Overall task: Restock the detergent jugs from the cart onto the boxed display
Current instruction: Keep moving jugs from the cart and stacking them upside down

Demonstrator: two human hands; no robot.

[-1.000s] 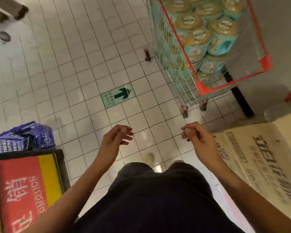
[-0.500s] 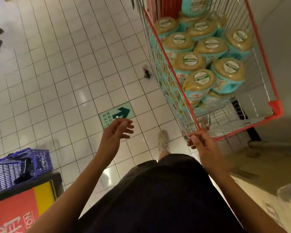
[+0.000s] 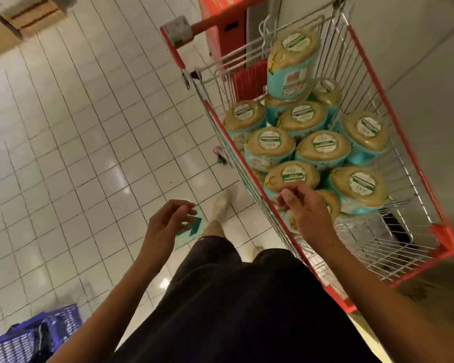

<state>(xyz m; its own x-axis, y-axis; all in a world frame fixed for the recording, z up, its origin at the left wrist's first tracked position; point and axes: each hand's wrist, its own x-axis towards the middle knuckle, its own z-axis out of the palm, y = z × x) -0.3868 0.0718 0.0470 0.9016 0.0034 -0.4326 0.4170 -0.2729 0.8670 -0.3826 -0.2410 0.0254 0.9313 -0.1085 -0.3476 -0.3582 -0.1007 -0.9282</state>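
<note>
A wire shopping cart (image 3: pixel 372 258) with red trim stands to my right, filled with several teal detergent jugs with tan tops (image 3: pixel 320 148); one jug (image 3: pixel 291 64) stands higher on the pile at the far end. My right hand (image 3: pixel 304 210) reaches over the cart's near rim, fingers loosely curled, just in front of the nearest jug (image 3: pixel 291 176) and holding nothing. My left hand (image 3: pixel 165 224) hangs over the floor left of the cart, fingers relaxed, empty.
White tiled floor (image 3: pixel 89 153) lies to the left, with a green arrow sticker (image 3: pixel 192 226) under my left hand. A blue plastic basket (image 3: pixel 32 336) sits at bottom left. A red box (image 3: pixel 228 30) stands behind the cart, a cardboard box (image 3: pixel 29 14) at top left.
I have stepped closer to the cart, which now fills the right side. My right hand has moved from below the cart's rim to over it, near the closest jug.
</note>
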